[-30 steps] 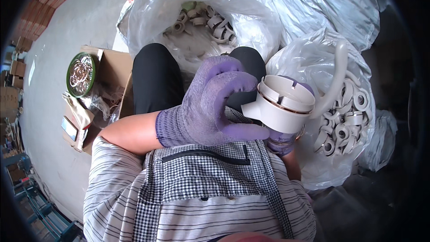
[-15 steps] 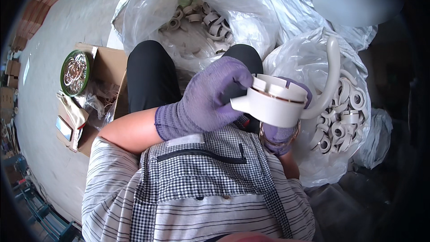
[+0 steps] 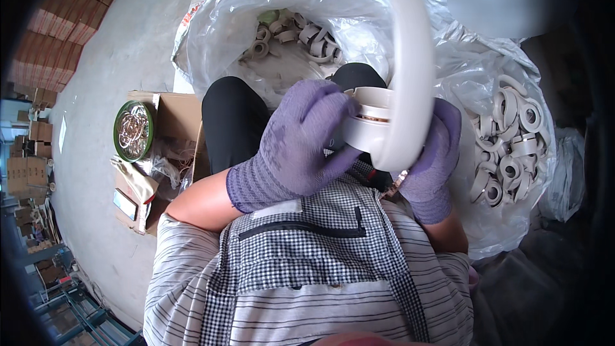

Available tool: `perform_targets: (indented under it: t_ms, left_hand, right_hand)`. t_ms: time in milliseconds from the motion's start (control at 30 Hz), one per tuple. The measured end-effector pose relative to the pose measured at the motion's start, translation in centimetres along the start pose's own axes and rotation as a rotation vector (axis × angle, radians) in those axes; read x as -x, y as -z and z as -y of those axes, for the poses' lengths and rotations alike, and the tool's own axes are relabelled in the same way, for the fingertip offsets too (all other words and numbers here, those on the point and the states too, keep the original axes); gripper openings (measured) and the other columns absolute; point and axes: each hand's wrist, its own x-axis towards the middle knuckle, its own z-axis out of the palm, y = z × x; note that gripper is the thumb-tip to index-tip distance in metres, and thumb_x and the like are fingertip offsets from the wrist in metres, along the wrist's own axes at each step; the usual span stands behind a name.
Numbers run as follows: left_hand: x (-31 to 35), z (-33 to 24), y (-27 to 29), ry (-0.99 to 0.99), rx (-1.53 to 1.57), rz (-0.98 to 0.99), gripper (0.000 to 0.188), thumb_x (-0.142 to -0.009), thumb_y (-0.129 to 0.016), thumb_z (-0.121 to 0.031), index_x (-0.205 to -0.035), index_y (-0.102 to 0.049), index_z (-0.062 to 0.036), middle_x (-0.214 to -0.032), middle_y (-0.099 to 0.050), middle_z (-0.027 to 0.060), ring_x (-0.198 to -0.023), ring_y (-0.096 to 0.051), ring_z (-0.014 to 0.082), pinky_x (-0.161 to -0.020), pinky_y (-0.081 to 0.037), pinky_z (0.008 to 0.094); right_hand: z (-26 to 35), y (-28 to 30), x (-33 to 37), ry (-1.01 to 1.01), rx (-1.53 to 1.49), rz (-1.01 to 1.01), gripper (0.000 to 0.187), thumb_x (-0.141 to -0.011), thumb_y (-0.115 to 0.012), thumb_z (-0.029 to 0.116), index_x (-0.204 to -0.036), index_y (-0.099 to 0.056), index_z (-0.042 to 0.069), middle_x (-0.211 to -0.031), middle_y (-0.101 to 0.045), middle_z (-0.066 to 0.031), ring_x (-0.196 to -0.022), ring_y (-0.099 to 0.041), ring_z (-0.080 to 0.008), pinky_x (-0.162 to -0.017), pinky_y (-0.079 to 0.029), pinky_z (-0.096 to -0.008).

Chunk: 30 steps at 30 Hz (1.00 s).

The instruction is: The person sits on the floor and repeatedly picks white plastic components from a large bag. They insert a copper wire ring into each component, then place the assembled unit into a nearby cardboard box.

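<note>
Both gloved hands held one white fitting (image 3: 368,129) over the lap. The left hand (image 3: 301,138) wrapped its fingers around the round base; the right hand (image 3: 430,154) closed its fingers behind the wide curved disc (image 3: 407,77). The step looked like seating disc onto base; next would call for pressing them square. Two open bags (image 3: 211,32) of white rings lay beyond the fingertips, too heaped to count. One green tin (image 3: 133,130) sat left.

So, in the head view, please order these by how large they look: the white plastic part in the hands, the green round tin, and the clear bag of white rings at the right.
1. Clear bag of white rings
2. White plastic part, though it is nearest the camera, so it looks enlarged
3. Green round tin
</note>
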Motion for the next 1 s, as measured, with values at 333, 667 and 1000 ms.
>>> perform_targets:
  t_ms: [333,667,1000]
  left_hand:
    - [3.6,2.1,-1.6,0.259,0.208,0.296,0.05,-0.063,-0.087,-0.014,-0.105,-0.061,-0.0042,-0.094,-0.061,0.0111,-0.082,-0.065,0.0269,-0.074,-0.056,0.0365]
    - [4.2,3.7,-3.0,0.393,0.543,0.171,0.075,-0.072,-0.094,-0.021,-0.129,-0.051,0.0007,-0.125,-0.054,0.0116,-0.117,-0.055,0.0238,-0.107,-0.043,0.0364]
    - [7.5,7.3,-4.0,0.489,0.423,0.321,0.059,-0.086,-0.079,-0.016,-0.136,-0.053,0.0029,-0.128,-0.059,0.0143,-0.121,-0.058,0.0259,-0.107,-0.045,0.037]
  right_hand:
    - [-0.1,-1.0,3.3,-0.2,-0.105,0.477,0.056,-0.068,-0.083,0.015,-0.116,-0.058,0.0,-0.113,-0.057,-0.0197,-0.086,-0.066,-0.0415,-0.074,-0.054,-0.0512]
    - [-2.4,-0.4,2.2,-0.409,-0.184,0.247,0.054,-0.071,-0.08,0.008,-0.12,-0.057,0.005,-0.111,-0.059,-0.0187,-0.089,-0.066,-0.0424,-0.077,-0.055,-0.0489]
    - [-17.5,23.4,4.0,-0.477,0.57,-0.297,0.051,-0.082,-0.078,0.006,-0.131,-0.062,0.004,-0.109,-0.068,-0.0096,-0.092,-0.065,-0.0154,-0.083,-0.053,-0.03]
